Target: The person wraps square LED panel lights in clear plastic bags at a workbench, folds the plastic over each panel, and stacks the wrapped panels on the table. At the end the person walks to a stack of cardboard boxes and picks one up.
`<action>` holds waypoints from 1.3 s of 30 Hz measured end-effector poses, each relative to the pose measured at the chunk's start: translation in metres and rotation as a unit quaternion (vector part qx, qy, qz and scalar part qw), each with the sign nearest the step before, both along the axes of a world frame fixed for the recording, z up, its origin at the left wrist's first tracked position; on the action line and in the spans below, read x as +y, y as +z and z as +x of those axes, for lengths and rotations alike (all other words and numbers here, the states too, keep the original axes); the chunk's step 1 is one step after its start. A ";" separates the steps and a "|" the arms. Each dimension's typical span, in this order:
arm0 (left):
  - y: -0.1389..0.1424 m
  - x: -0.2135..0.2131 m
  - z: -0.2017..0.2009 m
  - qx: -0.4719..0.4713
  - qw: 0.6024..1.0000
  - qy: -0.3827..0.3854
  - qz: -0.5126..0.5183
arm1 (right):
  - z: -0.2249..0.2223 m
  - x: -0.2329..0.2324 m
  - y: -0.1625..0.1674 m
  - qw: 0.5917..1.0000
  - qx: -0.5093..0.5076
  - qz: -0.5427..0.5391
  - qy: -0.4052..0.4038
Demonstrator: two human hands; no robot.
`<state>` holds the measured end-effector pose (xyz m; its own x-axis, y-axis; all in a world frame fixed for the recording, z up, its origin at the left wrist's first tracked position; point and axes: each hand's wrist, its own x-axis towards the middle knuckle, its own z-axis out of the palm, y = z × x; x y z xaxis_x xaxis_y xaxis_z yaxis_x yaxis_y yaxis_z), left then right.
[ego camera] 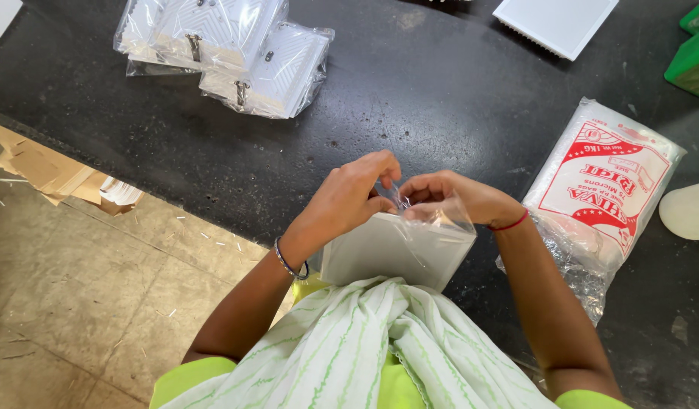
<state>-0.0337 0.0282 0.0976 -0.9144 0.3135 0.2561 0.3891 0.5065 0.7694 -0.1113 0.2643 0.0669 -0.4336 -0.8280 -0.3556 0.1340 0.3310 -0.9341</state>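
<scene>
A black worktop (410, 91) carries bagged white panels (236, 45) far off and a printed pack of bags (607, 182) to the right. At its near edge a white panel (387, 254) sits in a clear bag (440, 220), whose mouth the left hand (353, 193) and right hand (459, 198) pinch together

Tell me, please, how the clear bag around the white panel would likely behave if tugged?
The clear bag looks thin and crinkled, so probably floppy and slippery. The white panel inside seems flat and stiff, likely holding its shape.
</scene>
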 end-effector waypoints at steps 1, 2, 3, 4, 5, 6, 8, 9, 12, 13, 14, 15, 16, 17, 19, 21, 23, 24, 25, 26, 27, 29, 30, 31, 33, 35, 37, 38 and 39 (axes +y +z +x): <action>0.000 0.001 0.000 0.008 1.000 0.004 -0.002 | 0.000 0.000 0.000 1.000 0.014 -0.009 0.002; 0.000 0.003 0.000 -0.005 1.000 0.011 -0.002 | 0.000 -0.001 -0.001 0.999 0.026 -0.017 0.005; 0.000 0.004 0.000 -0.019 1.000 0.018 -0.001 | 0.000 -0.001 -0.001 0.999 0.039 -0.026 0.008; 0.002 0.004 0.001 -0.033 0.999 0.025 0.000 | 0.001 -0.002 -0.002 0.997 0.078 -0.018 0.010; 0.004 0.004 0.001 -0.032 0.999 0.025 -0.004 | 0.002 -0.002 -0.003 0.993 0.117 -0.011 0.012; 0.007 0.003 0.003 -0.032 0.999 0.024 -0.008 | 0.002 -0.002 -0.005 0.988 0.155 -0.003 0.013; 0.015 0.001 0.006 -0.036 0.999 -0.003 0.007 | 0.004 0.000 -0.013 0.988 0.153 -0.017 -0.005; 0.020 -0.002 0.008 -0.041 0.998 -0.030 0.025 | 0.004 0.001 -0.019 0.988 0.152 -0.024 -0.013; 0.030 0.005 0.016 0.115 0.988 -0.091 0.045 | -0.003 0.008 -0.041 0.983 0.167 -0.072 -0.002; 0.031 0.010 0.017 0.193 0.974 -0.109 0.046 | -0.007 0.011 -0.050 0.954 0.273 -0.117 0.028; 0.030 0.019 0.018 0.207 0.971 -0.112 0.030 | -0.011 0.013 -0.058 0.911 0.375 -0.161 0.059; 0.028 0.029 0.017 0.222 0.968 -0.114 0.014 | -0.013 0.015 -0.064 0.854 0.471 -0.203 0.090; 0.025 0.037 0.017 0.237 0.965 -0.116 -0.002 | -0.013 0.018 -0.068 0.898 0.376 -0.218 0.062; 0.021 0.042 0.014 0.233 0.965 -0.116 -0.035 | -0.014 0.020 -0.070 0.932 0.280 -0.230 0.033; 0.012 0.047 0.008 0.225 0.962 -0.119 -0.100 | -0.013 0.021 -0.068 0.970 0.177 -0.165 0.003; 0.004 0.038 0.004 0.173 0.977 -0.116 -0.040 | -0.010 0.015 -0.058 0.985 0.169 -0.016 0.004; -0.004 0.028 0.001 0.155 0.982 -0.107 0.002 | -0.004 0.007 -0.045 0.989 0.125 -0.071 -0.017; -0.008 0.024 0.001 0.164 0.982 -0.098 0.014 | -0.002 0.003 -0.038 0.989 0.103 -0.099 -0.027; -0.011 0.022 0.002 0.172 0.981 -0.088 0.026 | 0.000 -0.001 -0.033 0.991 0.090 -0.092 -0.040; -0.014 0.019 0.004 0.169 0.982 -0.077 0.016 | 0.002 -0.005 -0.028 0.992 0.078 -0.086 -0.052; -0.016 0.018 0.006 0.166 0.984 -0.064 0.007 | 0.003 -0.007 -0.024 0.993 0.066 -0.078 -0.062; -0.019 0.013 0.011 0.154 0.987 -0.048 -0.012 | 0.003 -0.009 -0.018 0.993 0.083 -0.057 -0.057; -0.020 0.009 0.014 0.144 0.988 -0.043 -0.020 | 0.004 -0.009 -0.016 0.993 0.092 -0.045 -0.053; -0.020 0.004 0.016 0.137 0.989 -0.038 -0.028 | 0.003 -0.010 -0.013 0.993 0.100 -0.029 -0.052; -0.020 -0.006 0.022 0.157 0.987 -0.042 -0.003 | 0.005 -0.012 -0.007 0.992 0.117 0.003 -0.047; -0.020 -0.016 0.027 0.172 0.984 -0.040 0.005 | 0.009 -0.017 0.001 0.985 0.170 -0.017 -0.020; -0.020 -0.020 0.031 0.179 0.983 -0.028 -0.001 | 0.014 -0.021 0.011 0.982 0.190 -0.001 0.004; -0.021 -0.022 0.033 0.162 0.987 -0.017 -0.005 | 0.016 -0.022 0.018 0.983 0.184 0.026 0.013; -0.021 -0.024 0.035 0.144 0.990 -0.005 -0.008 | 0.018 -0.026 0.022 0.982 0.178 0.053 0.022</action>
<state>0.0010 0.0041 0.0767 -0.8014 0.3291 0.4994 0.5958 0.5130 0.6180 -0.0928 0.2387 0.0886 -0.5110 -0.8149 -0.2735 -0.2118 0.4278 -0.8787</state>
